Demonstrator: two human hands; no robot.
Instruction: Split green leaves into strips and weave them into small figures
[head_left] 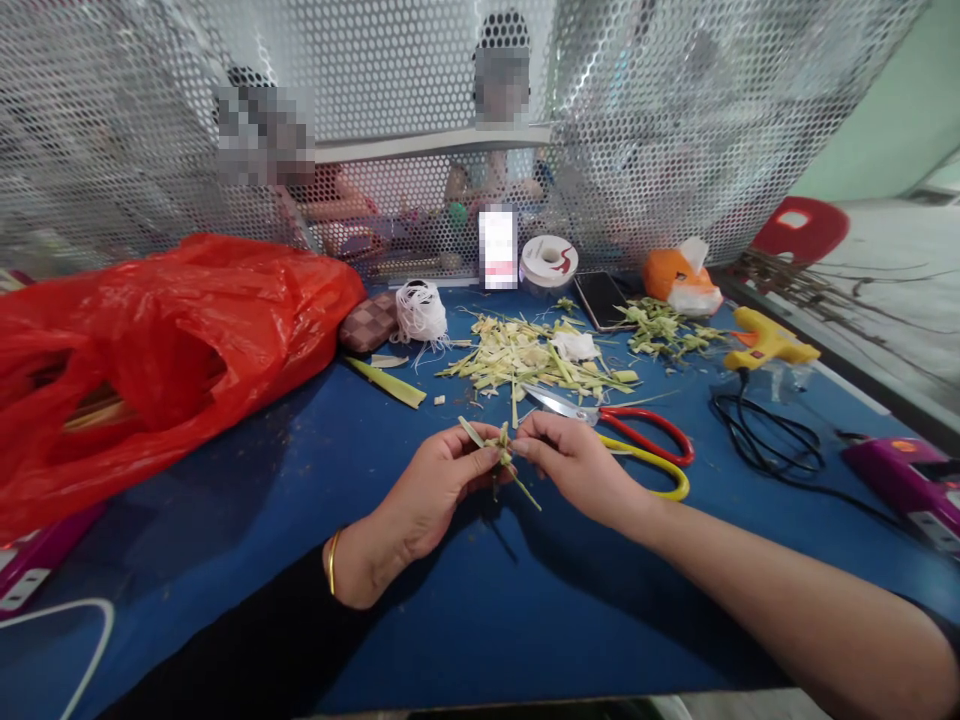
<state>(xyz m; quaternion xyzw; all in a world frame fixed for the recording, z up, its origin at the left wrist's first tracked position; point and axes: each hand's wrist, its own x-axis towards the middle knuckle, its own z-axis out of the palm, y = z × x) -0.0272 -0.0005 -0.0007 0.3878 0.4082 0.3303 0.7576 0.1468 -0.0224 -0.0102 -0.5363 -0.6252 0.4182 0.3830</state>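
Note:
Above the blue table, my left hand pinches a small knotted piece of pale green leaf strips between thumb and fingers. Thin ends stick out of the piece, one up to the left and one down to the right. My right hand meets it from the other side, its thumb and fingertips pressed together at the piece's edge. What exactly lies between those right fingertips is too small to make out. Right behind my hands lie scissors with one red and one yellow handle, blades pointing left toward the cut leaf scraps.
A red plastic bag fills the left side. Farther back are white string, a ribbon spool, a dark phone and an orange tissue holder. At right, a yellow glue gun trails a black cord.

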